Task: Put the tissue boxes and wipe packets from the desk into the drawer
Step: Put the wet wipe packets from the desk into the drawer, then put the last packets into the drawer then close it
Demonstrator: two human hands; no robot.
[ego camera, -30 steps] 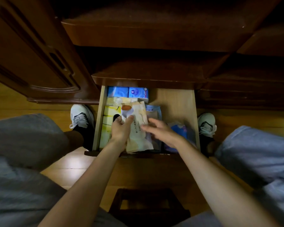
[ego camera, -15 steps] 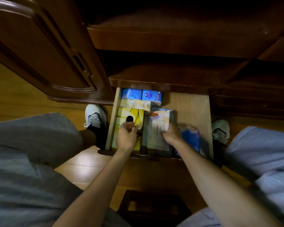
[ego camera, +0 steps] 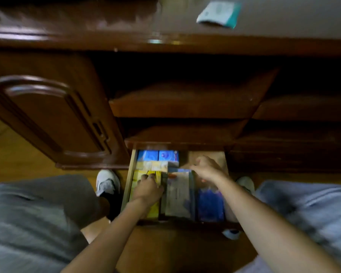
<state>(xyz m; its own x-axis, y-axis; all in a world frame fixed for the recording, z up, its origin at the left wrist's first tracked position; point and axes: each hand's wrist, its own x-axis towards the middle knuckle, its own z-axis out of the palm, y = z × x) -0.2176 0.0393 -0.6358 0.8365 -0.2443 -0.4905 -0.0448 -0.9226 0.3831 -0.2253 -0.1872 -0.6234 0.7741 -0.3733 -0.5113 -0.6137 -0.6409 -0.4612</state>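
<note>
The open drawer (ego camera: 131,174) sits low in the middle of the desk front. Blue tissue boxes (ego camera: 158,155) stand at its back and yellow tissue boxes (ego camera: 153,210) fill its left side. A beige wipe packet (ego camera: 178,196) lies in the middle, with a blue packet (ego camera: 211,202) to its right. My left hand (ego camera: 148,189) rests on the yellow boxes beside the beige packet. Over the drawer's back right, my right hand (ego camera: 206,168) hovers with loosely curled fingers and holds nothing. A teal and white packet (ego camera: 218,14) lies on the desk top. The view is blurred.
A dark wooden cabinet door (ego camera: 47,119) stands to the left of the drawer, with other drawer fronts (ego camera: 185,103) jutting out above it. My knees and white shoes (ego camera: 106,183) flank the drawer. A small white object (ego camera: 231,233) lies on the wooden floor.
My right hand has let go of the beige packet and moved back and to the right. The packet now lies in the drawer. The camera has tilted up and shows the desk top.
</note>
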